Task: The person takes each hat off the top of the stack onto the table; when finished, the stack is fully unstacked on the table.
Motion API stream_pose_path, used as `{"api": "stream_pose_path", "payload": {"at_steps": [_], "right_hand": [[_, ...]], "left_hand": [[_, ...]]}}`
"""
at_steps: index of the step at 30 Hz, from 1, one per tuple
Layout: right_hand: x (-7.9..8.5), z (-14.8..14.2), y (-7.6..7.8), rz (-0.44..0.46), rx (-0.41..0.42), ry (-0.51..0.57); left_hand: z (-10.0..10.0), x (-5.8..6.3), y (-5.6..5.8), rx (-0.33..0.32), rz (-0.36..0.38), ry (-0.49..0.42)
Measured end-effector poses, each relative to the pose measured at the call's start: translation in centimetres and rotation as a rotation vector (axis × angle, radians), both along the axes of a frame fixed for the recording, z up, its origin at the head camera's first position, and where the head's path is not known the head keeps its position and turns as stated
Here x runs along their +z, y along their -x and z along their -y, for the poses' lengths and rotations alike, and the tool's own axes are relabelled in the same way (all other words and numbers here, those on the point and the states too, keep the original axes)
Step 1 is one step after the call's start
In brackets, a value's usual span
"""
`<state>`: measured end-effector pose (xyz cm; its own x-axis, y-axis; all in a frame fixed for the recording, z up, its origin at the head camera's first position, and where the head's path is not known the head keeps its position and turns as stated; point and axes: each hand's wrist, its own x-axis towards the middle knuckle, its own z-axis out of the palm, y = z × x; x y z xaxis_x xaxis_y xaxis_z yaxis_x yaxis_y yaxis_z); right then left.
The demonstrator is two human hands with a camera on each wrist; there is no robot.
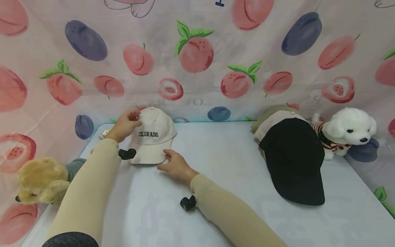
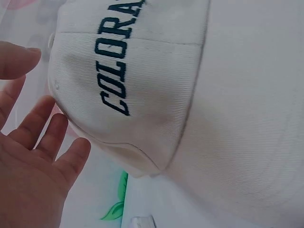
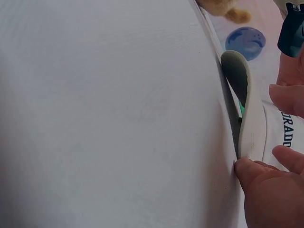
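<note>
A cream baseball cap [image 1: 154, 123] with COLORADO in dark letters sits at the back left of the table, its brim [image 1: 148, 154] facing the front. At the crown's left side is my left hand [image 1: 124, 125], fingers loosely bent; in the left wrist view the fingertips [image 2: 47, 104] meet the cap's edge. My right hand [image 1: 177, 166] is at the brim's right front corner, thumb and forefinger spread apart around it. In the right wrist view one fingertip [image 3: 243, 166] touches the brim edge [image 3: 254, 128]. Neither hand visibly grips the cap.
Stacked caps with a black cap [image 1: 296, 161] on top stand at the right, beside a white plush dog [image 1: 348, 128]. A tan plush dog [image 1: 46, 178] lies by the left edge. A fruit-printed curtain [image 1: 197, 85] hangs behind the white table [image 1: 222, 151].
</note>
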<state>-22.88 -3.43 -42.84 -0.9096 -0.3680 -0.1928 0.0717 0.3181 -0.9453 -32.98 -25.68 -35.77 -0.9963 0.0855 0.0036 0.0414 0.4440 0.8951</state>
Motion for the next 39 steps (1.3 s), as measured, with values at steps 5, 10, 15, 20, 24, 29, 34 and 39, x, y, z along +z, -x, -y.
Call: {"api": "stream_pose_path", "payload": {"at_steps": [5, 10, 15, 20, 24, 29, 34, 39], "right_hand": [[-0.2, -0.2, 0.1, 0.001, -0.003, -0.018], [-0.4, -0.3, 0.1, -0.013, 0.010, -0.046], [0.0, -0.5, -0.1, -0.038, 0.050, -0.093], [0.3, -0.6, -0.5, -0.022, 0.073, -0.073], [0.2, -0.7, -0.9, 0.002, 0.090, -0.032], [0.2, -0.4, -1.1, 0.007, 0.112, 0.006], [0.2, -0.3, -1.1, 0.016, 0.112, 0.033], [0.0, -0.2, -1.0, 0.025, 0.118, 0.054]], "left_hand": [[-0.3, -0.5, 0.3, -0.002, 0.023, 0.023], [-0.7, -0.3, 0.6, -0.005, 0.047, 0.042], [-0.9, 0.1, 0.8, 0.007, 0.059, 0.037], [-0.7, 0.0, 0.9, 0.021, 0.067, 0.027], [-0.7, -0.2, 0.9, 0.020, 0.070, 0.031], [-0.5, -0.3, 0.8, 0.029, 0.073, 0.036], [-0.2, -0.2, 0.7, 0.030, 0.060, 0.047], [0.3, -0.1, 0.5, 0.033, 0.046, 0.062]]}}
